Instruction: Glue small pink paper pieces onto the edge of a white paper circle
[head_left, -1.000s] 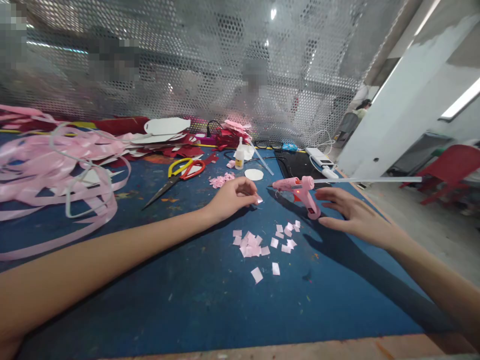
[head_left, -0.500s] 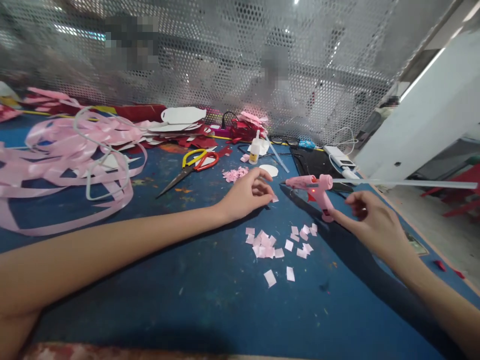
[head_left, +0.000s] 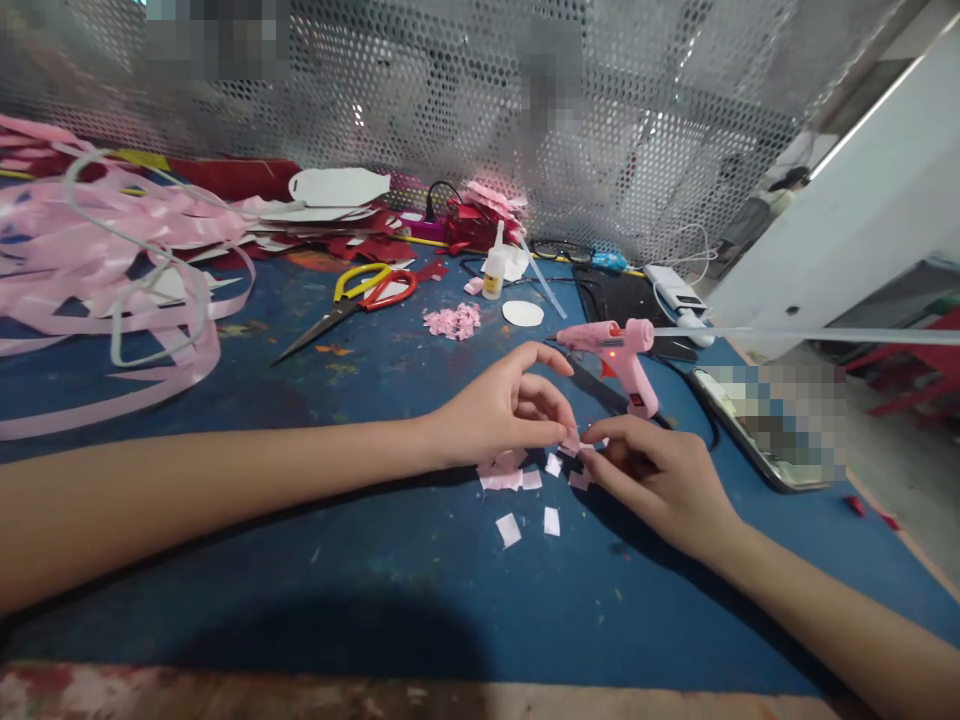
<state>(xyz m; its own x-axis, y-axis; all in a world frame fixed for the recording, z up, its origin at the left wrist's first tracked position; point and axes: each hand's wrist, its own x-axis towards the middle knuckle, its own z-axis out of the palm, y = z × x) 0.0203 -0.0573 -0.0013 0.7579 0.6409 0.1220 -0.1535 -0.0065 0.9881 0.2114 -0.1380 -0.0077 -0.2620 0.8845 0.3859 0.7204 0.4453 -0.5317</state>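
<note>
My left hand (head_left: 517, 405) pinches a small pink ribbon piece (head_left: 570, 441) between thumb and a curled finger, above the table. Close beside it, my right hand (head_left: 656, 475) has its thumb and forefinger together at the same piece's edge. Under and in front of both hands lie several cut pink ribbon squares (head_left: 509, 530), partly hidden by my fingers. Just beyond my right hand a pink glue gun (head_left: 628, 360) stands with its small light lit and a long clear glue stick (head_left: 810, 335) out the back.
Yellow-and-red handled scissors (head_left: 352, 300), a pile of pink bits (head_left: 452, 320), a small glue bottle (head_left: 494, 268) and a white oval (head_left: 523, 313) lie beyond my hands. Pink ribbon (head_left: 150, 225) heaps at left. A phone (head_left: 765, 430) lies at right; a perforated metal screen (head_left: 420, 90) stands behind.
My right hand has left the glue gun's side and come left to meet my left hand at the pink piece. My left hand has moved nearer me. The phone is now uncovered.
</note>
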